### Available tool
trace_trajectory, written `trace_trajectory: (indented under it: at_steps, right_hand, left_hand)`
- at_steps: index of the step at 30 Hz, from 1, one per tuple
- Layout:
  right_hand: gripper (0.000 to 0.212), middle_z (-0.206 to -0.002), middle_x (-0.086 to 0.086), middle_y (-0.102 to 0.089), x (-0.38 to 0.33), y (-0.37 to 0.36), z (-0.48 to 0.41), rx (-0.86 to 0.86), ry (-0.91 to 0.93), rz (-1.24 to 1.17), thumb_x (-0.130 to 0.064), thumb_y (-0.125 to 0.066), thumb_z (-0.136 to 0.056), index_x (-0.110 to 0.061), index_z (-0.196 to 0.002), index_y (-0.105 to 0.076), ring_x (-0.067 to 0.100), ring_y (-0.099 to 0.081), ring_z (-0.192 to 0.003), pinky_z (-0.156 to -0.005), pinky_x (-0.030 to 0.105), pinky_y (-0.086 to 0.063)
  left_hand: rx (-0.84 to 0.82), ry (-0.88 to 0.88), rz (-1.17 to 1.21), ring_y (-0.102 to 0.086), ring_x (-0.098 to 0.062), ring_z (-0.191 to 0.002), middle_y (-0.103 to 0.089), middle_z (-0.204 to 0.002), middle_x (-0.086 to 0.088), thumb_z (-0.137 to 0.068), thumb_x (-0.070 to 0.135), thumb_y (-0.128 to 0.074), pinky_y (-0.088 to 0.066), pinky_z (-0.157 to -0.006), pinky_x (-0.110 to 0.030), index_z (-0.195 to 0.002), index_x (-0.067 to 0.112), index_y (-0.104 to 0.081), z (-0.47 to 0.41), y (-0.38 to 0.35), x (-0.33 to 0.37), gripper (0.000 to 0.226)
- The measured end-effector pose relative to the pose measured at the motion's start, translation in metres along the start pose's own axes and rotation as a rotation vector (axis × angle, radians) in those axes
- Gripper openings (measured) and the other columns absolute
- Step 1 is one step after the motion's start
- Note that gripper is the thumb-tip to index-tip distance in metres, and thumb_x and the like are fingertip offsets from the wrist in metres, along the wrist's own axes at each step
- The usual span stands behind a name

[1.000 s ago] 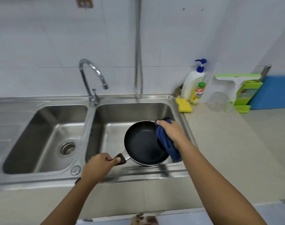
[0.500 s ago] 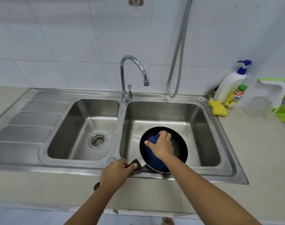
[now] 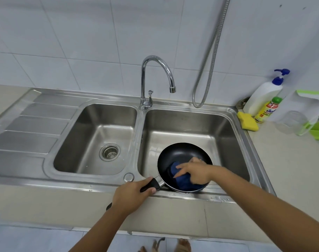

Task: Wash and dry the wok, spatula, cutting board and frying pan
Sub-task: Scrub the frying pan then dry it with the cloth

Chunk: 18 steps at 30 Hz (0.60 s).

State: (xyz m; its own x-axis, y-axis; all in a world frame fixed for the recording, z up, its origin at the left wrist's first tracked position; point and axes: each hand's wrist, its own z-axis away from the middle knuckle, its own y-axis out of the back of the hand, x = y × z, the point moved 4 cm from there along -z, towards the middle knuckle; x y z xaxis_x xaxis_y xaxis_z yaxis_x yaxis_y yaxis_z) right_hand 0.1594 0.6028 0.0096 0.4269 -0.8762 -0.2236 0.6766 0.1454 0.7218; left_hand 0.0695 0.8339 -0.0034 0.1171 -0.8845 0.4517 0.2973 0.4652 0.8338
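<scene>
While clasping the black plastic handle (image 3: 150, 185) with the left hand (image 3: 131, 194), holds the round black non-stick frying pan (image 3: 180, 155) just beyond that grip, in the right basin of the stainless-steel sink (image 3: 233, 142). Presses a crumpled dark-blue cloth (image 3: 180, 180) into the pan with the right hand (image 3: 195, 172), fingers laid flat.

Can't see most of blue cloth (image 3: 175, 170), under right hand (image 3: 197, 172). Can't see mid pan handle (image 3: 149, 185), wrapped by left hand (image 3: 131, 195). Cut off at rt edge: green squeegee (image 3: 311, 104); at top: hose (image 3: 213, 51). Can't read small bottle (image 3: 267, 110) label.
</scene>
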Motion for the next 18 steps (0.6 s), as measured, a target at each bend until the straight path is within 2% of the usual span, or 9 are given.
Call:
trace_trajectory:
  at_steps: [2,4,7,9,11,13,16,18]
  right_hand:
    - [0.078,-0.158,-0.015,-0.027,0.000,0.006,0.008,0.008,0.045,0.112,0.006,-0.034,-0.081,-0.045,-0.138,-0.049,0.032,-0.034,-0.119,-0.112,0.041,-0.024]
    - [0.075,-0.159,-0.010,-0.027,-0.013,0.002,0.009,0.045,0.075,0.110,0.005,-0.038,-0.084,-0.043,-0.141,-0.046,0.030,-0.037,-0.113,-0.109,0.039,-0.027]
    - [0.065,-0.159,-0.016,-0.023,-0.030,-0.003,-0.011,0.184,0.006,-0.023,-0.022,-0.057,-0.091,-0.053,-0.144,-0.034,0.030,-0.035,-0.124,-0.108,0.045,-0.027]
    - [0.062,-0.158,-0.014,-0.025,-0.032,-0.001,-0.031,0.344,-0.060,-0.011,-0.042,-0.059,-0.091,-0.055,-0.144,-0.030,0.029,-0.034,-0.129,-0.107,0.044,-0.025]
    - [0.059,-0.157,-0.011,-0.027,-0.023,0.003,-0.043,0.483,-0.193,-0.029,-0.048,-0.055,-0.092,-0.053,-0.145,-0.030,0.028,-0.034,-0.131,-0.105,0.042,-0.026]
    - [0.057,-0.157,-0.006,-0.027,-0.010,0.005,-0.046,0.592,-0.395,-0.125,-0.044,-0.054,-0.093,-0.048,-0.145,-0.032,0.029,-0.034,-0.130,-0.103,0.043,-0.029]
    - [0.056,-0.158,0.002,-0.021,-0.010,-0.001,-0.045,0.652,-0.639,-0.270,-0.038,-0.050,-0.097,-0.040,-0.148,-0.027,0.033,-0.033,-0.130,-0.102,0.047,-0.031]
    - [0.061,-0.159,0.005,-0.016,-0.023,-0.005,-0.047,0.659,-0.732,-0.356,-0.040,-0.049,-0.097,-0.036,-0.151,-0.021,0.036,-0.031,-0.132,-0.105,0.048,-0.028]
  left_hand:
    - [0.009,-0.017,-0.024,-0.059,-0.011,-0.107,-0.068,-0.111,0.010,-0.090,0.068,-0.041,-0.041,-0.073,-0.022,-0.138,0.058,-0.037,-0.001,-0.002,-0.001,0.049]
    - [0.024,-0.038,-0.057,-0.059,-0.012,-0.106,-0.068,-0.109,0.007,-0.091,0.068,-0.039,-0.040,-0.072,-0.023,-0.140,0.057,-0.034,-0.002,-0.003,-0.001,0.050]
    - [0.025,-0.057,-0.084,-0.061,-0.015,-0.104,-0.068,-0.105,0.004,-0.092,0.067,-0.037,-0.043,-0.074,-0.025,-0.142,0.056,-0.030,-0.003,-0.003,-0.005,0.051]
    - [0.031,-0.055,-0.086,-0.061,-0.016,-0.102,-0.067,-0.102,0.003,-0.093,0.066,-0.036,-0.044,-0.077,-0.026,-0.143,0.056,-0.027,-0.001,-0.005,-0.009,0.052]
    - [0.043,-0.043,-0.095,-0.060,-0.016,-0.102,-0.067,-0.101,0.003,-0.093,0.066,-0.035,-0.044,-0.078,-0.027,-0.143,0.056,-0.027,0.000,-0.005,-0.009,0.052]
    - [0.054,-0.034,-0.093,-0.060,-0.015,-0.102,-0.067,-0.101,0.005,-0.093,0.067,-0.033,-0.045,-0.078,-0.027,-0.143,0.056,-0.027,0.002,-0.006,-0.009,0.052]
    - [0.072,-0.022,-0.109,-0.061,-0.014,-0.100,-0.067,-0.100,0.005,-0.092,0.068,-0.032,-0.046,-0.078,-0.027,-0.143,0.057,-0.027,0.003,-0.008,-0.011,0.052]
    - [0.075,-0.034,-0.119,-0.061,-0.015,-0.101,-0.068,-0.101,0.005,-0.093,0.068,-0.032,-0.045,-0.077,-0.027,-0.143,0.055,-0.028,0.003,-0.009,-0.011,0.052]
